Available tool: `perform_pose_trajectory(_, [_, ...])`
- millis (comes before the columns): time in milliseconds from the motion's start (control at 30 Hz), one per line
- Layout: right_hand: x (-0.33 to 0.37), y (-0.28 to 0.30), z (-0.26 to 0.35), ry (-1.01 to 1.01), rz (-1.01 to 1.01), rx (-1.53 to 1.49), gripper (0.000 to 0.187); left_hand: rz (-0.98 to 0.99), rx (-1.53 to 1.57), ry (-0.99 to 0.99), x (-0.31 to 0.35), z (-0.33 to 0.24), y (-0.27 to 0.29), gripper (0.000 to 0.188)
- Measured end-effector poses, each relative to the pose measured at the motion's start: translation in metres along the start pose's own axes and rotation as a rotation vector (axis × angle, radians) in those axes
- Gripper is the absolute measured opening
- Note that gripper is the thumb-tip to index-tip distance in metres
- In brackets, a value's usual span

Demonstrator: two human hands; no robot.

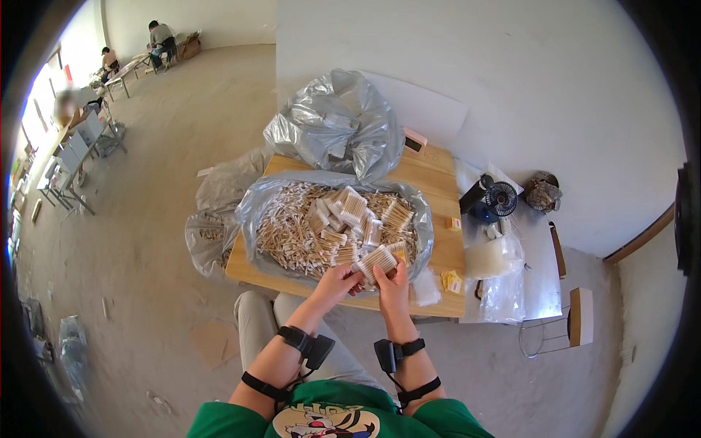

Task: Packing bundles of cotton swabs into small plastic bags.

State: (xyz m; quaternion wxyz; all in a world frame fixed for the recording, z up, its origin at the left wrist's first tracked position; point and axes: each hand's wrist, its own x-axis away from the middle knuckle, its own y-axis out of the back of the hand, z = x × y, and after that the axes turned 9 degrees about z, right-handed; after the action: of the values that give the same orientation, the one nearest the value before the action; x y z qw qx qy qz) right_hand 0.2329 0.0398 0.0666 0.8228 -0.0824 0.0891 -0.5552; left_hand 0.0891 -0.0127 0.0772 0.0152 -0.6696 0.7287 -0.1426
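Note:
Between my two hands is a flat pack of cotton swabs (377,263), tilted, the swabs lying side by side in a row. My right hand (395,287) grips its lower right side, thumb on the front. My left hand (338,284) is closed at its lower left edge, with the fingertips pinched there. Just beyond the hands is a wide bin lined with a grey plastic bag (250,212). Loose cotton swabs (285,230) fill it, and several filled clear packs (353,207) lie on top of them.
Behind the bin, a bulging grey plastic bag (332,120) sits on the wooden table (442,186). Yellow cards (451,281) and clear bags (426,287) lie at right. A small black fan (501,198) stands on the side table, near a stool (580,317). People work at far left.

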Motion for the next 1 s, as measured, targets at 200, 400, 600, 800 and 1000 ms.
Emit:
perform_pose_trajectory(200, [0.015, -0.016, 0.014, 0.215, -0.202, 0.690, 0.040, -0.076, 0.156, -0.002, 0.008, -0.001, 0.003, 0.016])
perform_pose_trajectory(400, [0.031, -0.034, 0.036, 0.324, 0.170, 0.825, 0.032, -0.197, 0.057, -0.167, 0.007, 0.010, -0.005, 0.017])
perform_pose_trajectory(600, [0.029, -0.030, 0.030, 0.326, 0.164, 0.869, 0.032, -0.245, -0.301, -0.251, 0.014, -0.002, -0.011, 0.018])
perform_pose_trajectory(800, [0.027, -0.032, 0.034, 0.270, 0.147, 0.795, 0.030, -0.230, -0.346, -0.265, 0.012, -0.003, -0.007, 0.020])
perform_pose_trajectory(1000, [0.025, -0.032, 0.034, 0.281, 0.136, 0.801, 0.028, -0.215, -0.384, -0.250, 0.011, 0.001, -0.003, 0.021])
